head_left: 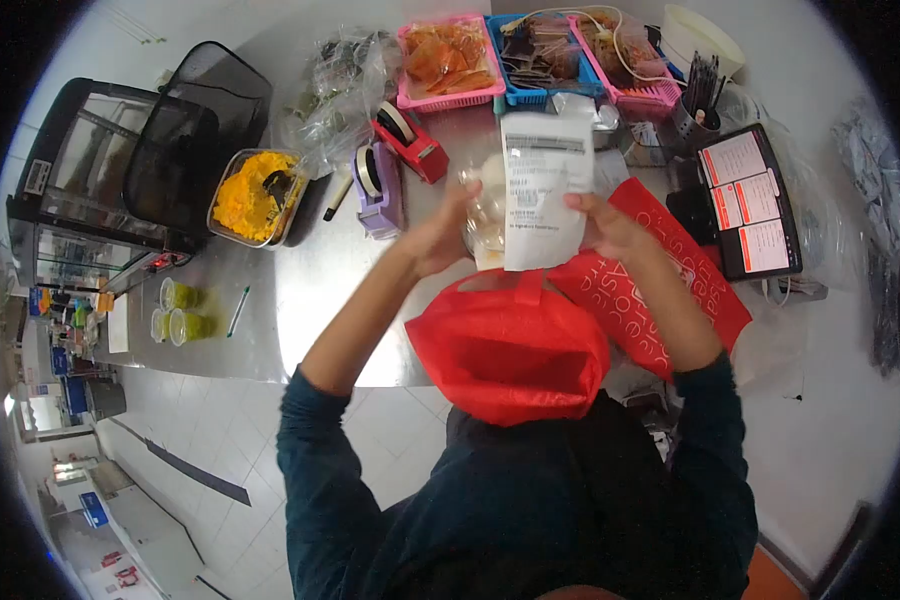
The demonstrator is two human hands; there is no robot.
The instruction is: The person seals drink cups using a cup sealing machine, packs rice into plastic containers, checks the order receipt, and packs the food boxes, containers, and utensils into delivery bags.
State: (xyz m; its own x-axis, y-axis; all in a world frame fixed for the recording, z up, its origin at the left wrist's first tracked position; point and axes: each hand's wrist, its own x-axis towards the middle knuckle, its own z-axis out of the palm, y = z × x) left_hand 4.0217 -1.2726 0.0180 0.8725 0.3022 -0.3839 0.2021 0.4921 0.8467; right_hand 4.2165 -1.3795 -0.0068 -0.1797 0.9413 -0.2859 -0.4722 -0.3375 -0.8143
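My left hand (442, 236) grips the left side of a clear plastic package (486, 215) with pale contents that I cannot make out. In front of its right part is a long printed receipt (547, 190), pinched at its right edge by the thumb of my right hand (610, 228). The right hand's other fingers are hidden behind the paper. Just below both hands, a red fabric bag (510, 350) stands with its mouth open towards me at the counter's front edge. Another red bag (660, 270) with white lettering lies flat under my right forearm.
Purple (378, 195) and red tape dispensers (410, 140) stand left of the package. Further left are a tub of orange food (255, 200), several green cups (185, 322) and a pen (238, 311). Coloured baskets (450, 98) line the back; a tablet (750, 200) stands at right.
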